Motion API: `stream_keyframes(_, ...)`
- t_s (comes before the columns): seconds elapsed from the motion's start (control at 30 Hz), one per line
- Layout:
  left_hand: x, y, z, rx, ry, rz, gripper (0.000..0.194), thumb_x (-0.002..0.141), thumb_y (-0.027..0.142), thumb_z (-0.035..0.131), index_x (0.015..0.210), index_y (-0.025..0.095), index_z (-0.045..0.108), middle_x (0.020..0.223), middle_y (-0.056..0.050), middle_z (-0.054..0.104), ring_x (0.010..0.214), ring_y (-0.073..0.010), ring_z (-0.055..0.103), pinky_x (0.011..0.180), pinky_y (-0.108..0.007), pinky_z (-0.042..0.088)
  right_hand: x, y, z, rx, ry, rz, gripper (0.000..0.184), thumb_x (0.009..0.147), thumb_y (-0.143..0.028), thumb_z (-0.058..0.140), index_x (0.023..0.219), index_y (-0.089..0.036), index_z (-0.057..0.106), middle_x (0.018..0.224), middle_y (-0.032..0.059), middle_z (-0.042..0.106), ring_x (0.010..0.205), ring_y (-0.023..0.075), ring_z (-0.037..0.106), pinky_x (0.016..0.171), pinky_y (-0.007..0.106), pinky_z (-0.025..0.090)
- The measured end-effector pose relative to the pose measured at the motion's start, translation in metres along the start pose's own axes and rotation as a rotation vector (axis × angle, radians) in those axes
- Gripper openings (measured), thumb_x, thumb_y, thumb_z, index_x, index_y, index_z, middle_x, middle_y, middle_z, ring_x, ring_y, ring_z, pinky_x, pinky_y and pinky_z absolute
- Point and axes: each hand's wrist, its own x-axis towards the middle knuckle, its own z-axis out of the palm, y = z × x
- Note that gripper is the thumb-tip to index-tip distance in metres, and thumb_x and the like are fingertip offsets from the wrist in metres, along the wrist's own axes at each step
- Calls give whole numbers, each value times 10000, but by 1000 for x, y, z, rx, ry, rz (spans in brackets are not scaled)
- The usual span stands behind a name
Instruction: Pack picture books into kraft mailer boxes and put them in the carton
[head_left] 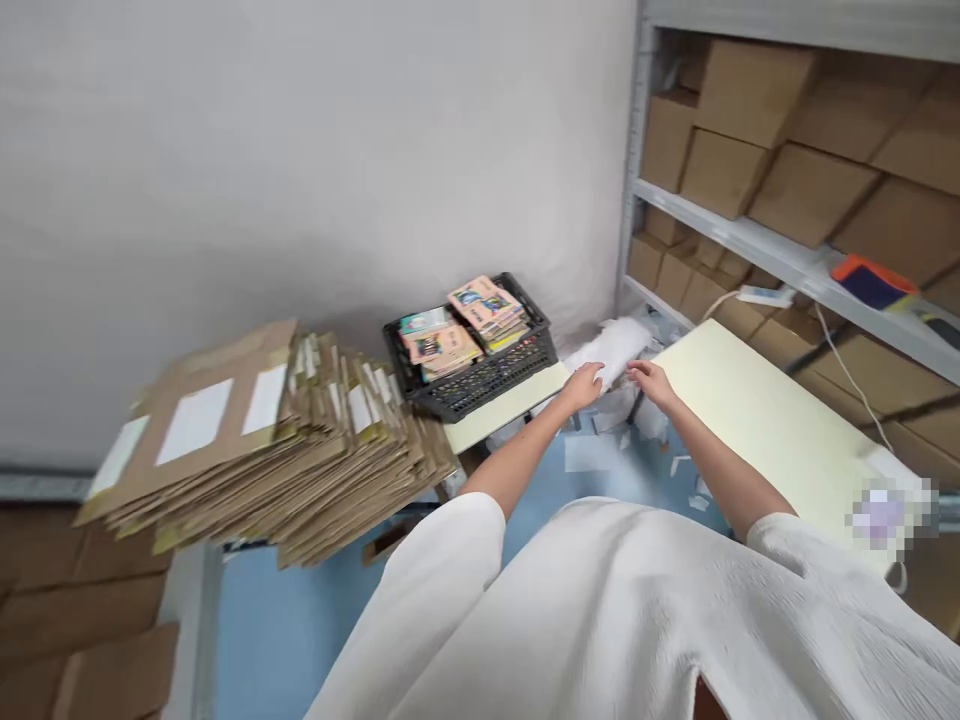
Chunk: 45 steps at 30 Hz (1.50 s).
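Observation:
Both my hands reach forward over the gap between two pale boards. My left hand [583, 386] is near the right end of the board under the crate, its fingers apart and slightly bent. My right hand [651, 382] is by the left edge of the larger cream tabletop [750, 420], fingers curved loosely towards the left hand. Just beyond and between them lies a heap of crumpled white material [619, 342], paper or plastic sheeting. From here I cannot tell whether either hand touches it. No object shows clearly in the fingers.
A black plastic crate [495, 360] holds stacks of colourful printed packs [442, 350]. Left of it lies a large pile of flat cardboard mailers [300, 470] with white labels. Metal shelves [735, 235] with brown boxes stand right. White scraps [592, 453] lie on the blue floor [544, 500].

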Motion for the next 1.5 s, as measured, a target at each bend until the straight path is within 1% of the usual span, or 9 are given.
stream_keyframes(0.13,-31,-66,-48,-28,126,-134,491,1042,137,542,1520,161,653,1541,-153,688,1446,-273,647,1289,-432,481,50,-29,86,-78,-178,-91,315,804,-434,714,1047,-240,758,1063,86,837,931,239,771,854,392,634)
stream_keyframes(0.3,-60,-127,-87,-45,284,-276,477,1022,111,554,1477,168,683,1529,-151,690,1471,-276,627,1307,-438,466,105,-63,173,-151,-347,-222,281,826,-413,678,1017,-230,770,1064,86,832,965,259,753,974,456,625)
stream_keyframes(0.43,-60,-158,-112,-21,387,-355,454,1030,113,538,1454,177,688,1520,-149,685,1469,-275,624,1294,-442,481,146,-83,223,-235,-445,-366,248,883,-381,670,1042,-234,792,1136,94,824,1066,276,740,1083,471,583)
stream_keyframes(0.57,-40,-176,-136,19,477,-413,477,1029,108,513,1472,196,666,1538,-140,665,1489,-265,597,1304,-441,467,190,-97,255,-392,-501,-525,297,944,-345,647,1165,-224,804,1267,120,771,1089,284,721,1076,462,586)
stream_keyframes(0.73,-3,-189,-162,79,521,-485,509,1028,130,518,1513,222,645,1620,-142,610,1557,-293,528,1317,-489,447,242,-114,275,-655,-558,-837,432,1029,-284,570,1407,-199,763,1539,177,654,1404,361,589,1204,529,493)
stream_keyframes(0.8,8,-193,-168,105,524,-529,505,1035,147,516,1517,218,648,1683,-149,564,1604,-320,476,1324,-522,431,257,-120,279,-751,-578,-897,490,1046,-281,559,1500,-194,724,1650,176,592,1484,394,518,1226,566,453)
stream_keyframes(0.9,19,-199,-172,129,523,-581,527,1035,148,515,1542,215,641,1726,-152,537,1640,-344,433,1343,-564,394,269,-124,282,-848,-645,-939,523,1058,-257,537,1553,-186,693,1672,169,598,1493,419,501,1207,594,429)
stream_keyframes(1.1,21,-204,-174,170,499,-592,543,1019,112,501,1516,250,671,1646,-133,631,1564,-330,524,1320,-536,412,273,-123,279,-889,-675,-1066,487,1084,-221,500,1515,-200,724,1572,155,701,1393,389,572,1162,546,402)
stream_keyframes(1.5,16,-208,-183,198,467,-529,482,997,112,574,1431,256,729,1524,-131,705,1435,-334,608,1244,-493,471,263,-123,279,-944,-602,-1040,432,1099,-245,485,1404,-224,790,1520,122,744,1264,363,618,1071,497,430)
